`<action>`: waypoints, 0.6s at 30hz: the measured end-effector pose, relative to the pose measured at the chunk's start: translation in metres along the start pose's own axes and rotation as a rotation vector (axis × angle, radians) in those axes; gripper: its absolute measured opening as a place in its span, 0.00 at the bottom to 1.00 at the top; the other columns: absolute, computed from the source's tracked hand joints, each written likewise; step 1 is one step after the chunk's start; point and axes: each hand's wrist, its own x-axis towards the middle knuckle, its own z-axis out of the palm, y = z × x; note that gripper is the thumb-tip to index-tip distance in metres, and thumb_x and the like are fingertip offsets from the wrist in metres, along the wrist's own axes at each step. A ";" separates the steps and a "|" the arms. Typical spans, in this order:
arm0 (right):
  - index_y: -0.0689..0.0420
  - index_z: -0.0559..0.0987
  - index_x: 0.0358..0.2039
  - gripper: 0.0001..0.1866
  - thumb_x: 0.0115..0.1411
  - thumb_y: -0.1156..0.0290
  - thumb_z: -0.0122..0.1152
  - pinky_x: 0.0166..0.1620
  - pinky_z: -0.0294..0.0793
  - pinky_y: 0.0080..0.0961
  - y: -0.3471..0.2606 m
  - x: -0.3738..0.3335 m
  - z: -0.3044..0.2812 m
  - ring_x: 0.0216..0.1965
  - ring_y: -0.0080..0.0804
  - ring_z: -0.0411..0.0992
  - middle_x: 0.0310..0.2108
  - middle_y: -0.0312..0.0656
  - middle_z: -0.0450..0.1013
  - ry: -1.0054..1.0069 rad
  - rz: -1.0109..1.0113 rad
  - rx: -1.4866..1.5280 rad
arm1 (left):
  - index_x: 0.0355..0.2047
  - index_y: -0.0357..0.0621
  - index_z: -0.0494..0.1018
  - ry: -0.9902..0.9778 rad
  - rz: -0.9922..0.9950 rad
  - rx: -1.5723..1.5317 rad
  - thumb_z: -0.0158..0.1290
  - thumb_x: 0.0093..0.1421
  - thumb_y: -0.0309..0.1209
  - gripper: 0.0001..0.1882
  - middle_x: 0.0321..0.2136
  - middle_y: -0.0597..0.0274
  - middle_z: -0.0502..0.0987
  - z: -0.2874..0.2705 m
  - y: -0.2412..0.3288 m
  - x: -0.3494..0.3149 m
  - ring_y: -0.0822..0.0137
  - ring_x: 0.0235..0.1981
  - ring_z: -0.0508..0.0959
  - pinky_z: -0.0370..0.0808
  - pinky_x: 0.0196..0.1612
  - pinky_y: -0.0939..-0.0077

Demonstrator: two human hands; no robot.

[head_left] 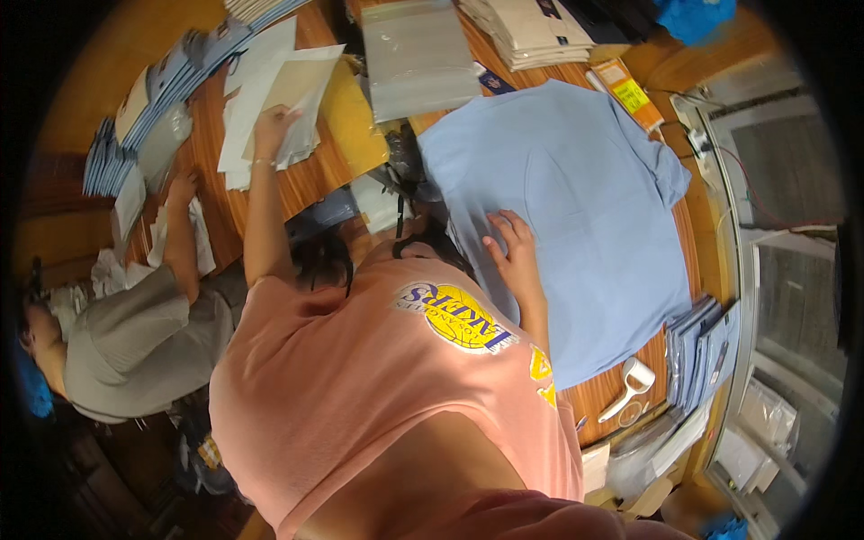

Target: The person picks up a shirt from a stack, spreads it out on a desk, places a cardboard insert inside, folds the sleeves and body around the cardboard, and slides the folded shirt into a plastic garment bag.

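Observation:
A light blue shirt [576, 216] lies spread out on the table to my right. My right hand [515, 247] rests on its near left part, fingers apart and holding nothing. Over to the left, my left arm reaches to a loose pile of white sheets [256, 90]. There my left hand [273, 126] has its fingers closed at the edge of a beige sheet [292, 81] on that pile; the exact grip is small and partly blurred. A yellow envelope-like sheet [354, 117] lies beside the pile, partly under it.
Clear plastic bags [418, 58] and folded beige shirts [531, 31] lie at the back. Folded blue shirts [702, 351] stand at right, near a white handheld tool [630, 389]. A co-worker in grey [144, 346] works at left by more folded blue shirts [166, 90].

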 end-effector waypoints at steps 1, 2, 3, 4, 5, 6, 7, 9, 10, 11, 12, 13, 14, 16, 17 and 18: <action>0.57 0.73 0.45 0.17 0.55 0.69 0.58 0.54 0.60 0.37 0.004 -0.005 0.000 0.54 0.45 0.61 0.50 0.47 0.66 -0.025 0.020 0.027 | 0.25 0.36 0.74 0.054 0.081 -0.064 0.59 0.50 0.35 0.13 0.25 0.52 0.78 -0.005 0.007 -0.003 0.67 0.24 0.77 0.68 0.26 0.73; 0.58 0.73 0.46 0.17 0.55 0.67 0.57 0.55 0.60 0.37 0.011 -0.008 -0.005 0.53 0.44 0.62 0.50 0.47 0.66 -0.011 0.056 0.123 | 0.25 0.36 0.74 0.095 0.084 0.044 0.58 0.51 0.34 0.11 0.25 0.54 0.79 -0.009 0.053 -0.011 0.68 0.25 0.77 0.69 0.28 0.74; 0.59 0.73 0.46 0.18 0.56 0.65 0.55 0.55 0.60 0.37 0.019 -0.010 -0.011 0.53 0.43 0.63 0.50 0.47 0.66 0.010 0.096 0.208 | 0.26 0.36 0.75 0.132 0.091 0.138 0.57 0.53 0.33 0.10 0.26 0.56 0.79 -0.011 0.111 -0.025 0.69 0.26 0.78 0.71 0.29 0.74; 0.59 0.73 0.47 0.19 0.57 0.64 0.54 0.55 0.60 0.36 0.024 -0.012 -0.014 0.52 0.43 0.64 0.50 0.47 0.67 0.022 0.119 0.309 | 0.27 0.37 0.75 0.092 0.244 -0.012 0.55 0.55 0.31 0.08 0.28 0.57 0.79 -0.016 0.151 -0.042 0.67 0.28 0.78 0.72 0.32 0.75; 0.60 0.72 0.48 0.20 0.59 0.61 0.51 0.55 0.61 0.36 0.028 -0.009 -0.021 0.51 0.41 0.65 0.49 0.47 0.67 0.060 0.224 0.387 | 0.28 0.37 0.75 0.060 0.383 -0.151 0.52 0.56 0.28 0.06 0.31 0.57 0.79 -0.014 0.181 -0.056 0.64 0.30 0.79 0.73 0.35 0.75; 0.60 0.71 0.49 0.22 0.60 0.58 0.49 0.54 0.61 0.36 0.032 -0.002 -0.033 0.51 0.40 0.66 0.49 0.46 0.68 0.099 0.331 0.460 | 0.29 0.39 0.75 -0.024 0.523 -0.201 0.51 0.55 0.25 0.05 0.34 0.58 0.79 0.004 0.198 -0.062 0.62 0.32 0.78 0.74 0.38 0.74; 0.61 0.70 0.50 0.24 0.61 0.55 0.46 0.54 0.62 0.36 0.037 0.003 -0.045 0.50 0.38 0.67 0.48 0.46 0.69 0.144 0.436 0.537 | 0.31 0.40 0.75 -0.111 0.667 -0.250 0.49 0.54 0.22 0.06 0.36 0.60 0.78 0.023 0.216 -0.068 0.61 0.35 0.78 0.74 0.41 0.73; 0.64 0.66 0.53 0.29 0.62 0.52 0.47 0.46 0.70 0.31 0.056 0.010 -0.065 0.45 0.37 0.70 0.46 0.48 0.69 0.324 0.432 1.128 | 0.32 0.44 0.75 -0.135 1.072 -0.032 0.50 0.51 0.23 0.08 0.38 0.64 0.78 0.068 0.248 -0.080 0.63 0.37 0.77 0.74 0.40 0.73; 0.64 0.64 0.54 0.30 0.61 0.52 0.47 0.43 0.71 0.29 0.056 0.007 -0.074 0.43 0.36 0.71 0.46 0.49 0.69 0.328 0.416 1.246 | 0.31 0.46 0.74 -0.182 1.191 -0.025 0.50 0.49 0.24 0.08 0.38 0.66 0.77 0.093 0.254 -0.084 0.65 0.38 0.77 0.74 0.39 0.73; 0.64 0.61 0.56 0.31 0.61 0.52 0.47 0.40 0.73 0.27 0.054 0.003 -0.084 0.42 0.36 0.72 0.46 0.50 0.69 0.339 0.401 1.356 | 0.30 0.48 0.74 -0.231 1.311 -0.029 0.51 0.48 0.26 0.08 0.37 0.68 0.76 0.119 0.254 -0.089 0.67 0.38 0.76 0.73 0.38 0.74; 0.64 0.59 0.57 0.32 0.61 0.52 0.47 0.37 0.74 0.25 0.051 -0.001 -0.090 0.40 0.35 0.73 0.46 0.50 0.69 0.348 0.381 1.463 | 0.29 0.47 0.74 -0.326 1.374 -0.035 0.51 0.49 0.28 0.06 0.37 0.67 0.76 0.139 0.253 -0.096 0.67 0.41 0.75 0.73 0.40 0.75; 0.63 0.60 0.57 0.30 0.61 0.54 0.46 0.34 0.74 0.23 0.051 -0.005 -0.089 0.36 0.32 0.73 0.43 0.48 0.70 0.379 0.512 1.316 | 0.28 0.46 0.74 -0.418 1.433 -0.039 0.52 0.51 0.29 0.05 0.37 0.66 0.76 0.157 0.251 -0.102 0.66 0.43 0.74 0.72 0.42 0.76; 0.62 0.60 0.56 0.28 0.62 0.56 0.44 0.31 0.73 0.21 0.053 -0.013 -0.084 0.32 0.29 0.73 0.41 0.46 0.72 0.411 0.640 1.162 | 0.30 0.46 0.75 -0.598 1.437 -0.039 0.52 0.51 0.31 0.06 0.38 0.66 0.76 0.175 0.243 -0.108 0.66 0.44 0.73 0.71 0.44 0.75; 0.60 0.62 0.53 0.23 0.61 0.62 0.45 0.26 0.72 0.19 0.071 -0.035 -0.065 0.26 0.24 0.72 0.35 0.42 0.73 0.453 0.827 0.913 | 0.34 0.47 0.75 -0.968 1.432 -0.041 0.52 0.52 0.33 0.09 0.41 0.66 0.75 0.202 0.233 -0.118 0.66 0.47 0.71 0.67 0.49 0.72; 0.60 0.63 0.51 0.20 0.60 0.65 0.46 0.25 0.71 0.19 0.090 -0.051 -0.047 0.24 0.22 0.71 0.32 0.40 0.74 0.454 0.889 0.804 | 0.35 0.47 0.74 -0.925 1.340 -0.131 0.52 0.52 0.34 0.11 0.42 0.65 0.74 0.203 0.230 -0.111 0.65 0.49 0.70 0.65 0.51 0.68; 0.59 0.65 0.49 0.17 0.59 0.69 0.48 0.24 0.70 0.18 0.101 -0.064 -0.039 0.23 0.20 0.70 0.29 0.38 0.74 0.464 0.951 0.711 | 0.37 0.47 0.74 -0.895 1.254 -0.204 0.51 0.53 0.35 0.12 0.44 0.64 0.74 0.201 0.233 -0.098 0.64 0.51 0.69 0.63 0.54 0.65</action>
